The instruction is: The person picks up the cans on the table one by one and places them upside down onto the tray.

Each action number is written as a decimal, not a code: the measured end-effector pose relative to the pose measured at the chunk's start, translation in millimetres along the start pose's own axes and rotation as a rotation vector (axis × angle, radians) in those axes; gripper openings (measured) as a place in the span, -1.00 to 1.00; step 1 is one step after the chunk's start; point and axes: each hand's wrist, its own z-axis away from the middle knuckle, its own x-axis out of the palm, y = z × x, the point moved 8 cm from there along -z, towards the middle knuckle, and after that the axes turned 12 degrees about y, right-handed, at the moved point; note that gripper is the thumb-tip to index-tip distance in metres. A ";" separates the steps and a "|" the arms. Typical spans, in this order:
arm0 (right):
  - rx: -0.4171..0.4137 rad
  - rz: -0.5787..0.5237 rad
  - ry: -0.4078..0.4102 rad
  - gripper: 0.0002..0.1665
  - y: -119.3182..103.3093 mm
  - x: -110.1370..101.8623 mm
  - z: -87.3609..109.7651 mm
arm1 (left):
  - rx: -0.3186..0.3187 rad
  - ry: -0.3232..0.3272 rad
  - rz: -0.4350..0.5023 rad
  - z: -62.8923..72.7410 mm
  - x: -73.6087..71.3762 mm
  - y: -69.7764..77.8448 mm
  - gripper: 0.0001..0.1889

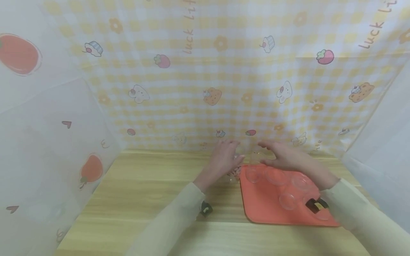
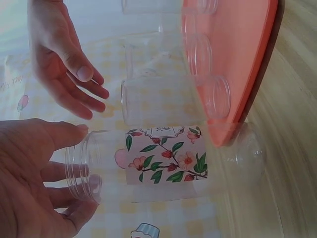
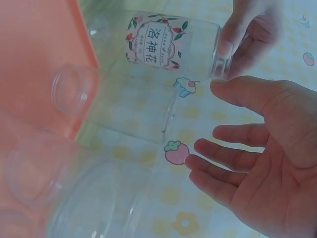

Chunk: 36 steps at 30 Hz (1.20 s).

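A clear jar (image 1: 233, 173) with a pink floral label (image 2: 168, 156) stands on the table at the left edge of the orange-red tray (image 1: 261, 206). My left hand (image 1: 225, 158) holds it from above, thumb and fingers around the threaded neck (image 2: 81, 166). To its right, my right hand (image 1: 285, 156) hovers with fingers spread and nothing in them. Nearest to that hand is a clear container (image 3: 131, 106), mouth down at the tray's back left corner. In the right wrist view, Chinese characters show on the label.
More clear containers (image 1: 288, 201) stand on the tray, several of them partly hidden by the right arm. A wood-grain table (image 1: 137, 192) lies underneath. Behind it hangs a yellow checked cloth (image 1: 192, 81), and white printed sheeting (image 1: 48, 149) closes the left side.
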 end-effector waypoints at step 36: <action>0.013 0.027 0.118 -0.40 14.8 -38.3 42.5 | -0.171 0.022 0.293 9.9 -35.7 -43.0 -0.42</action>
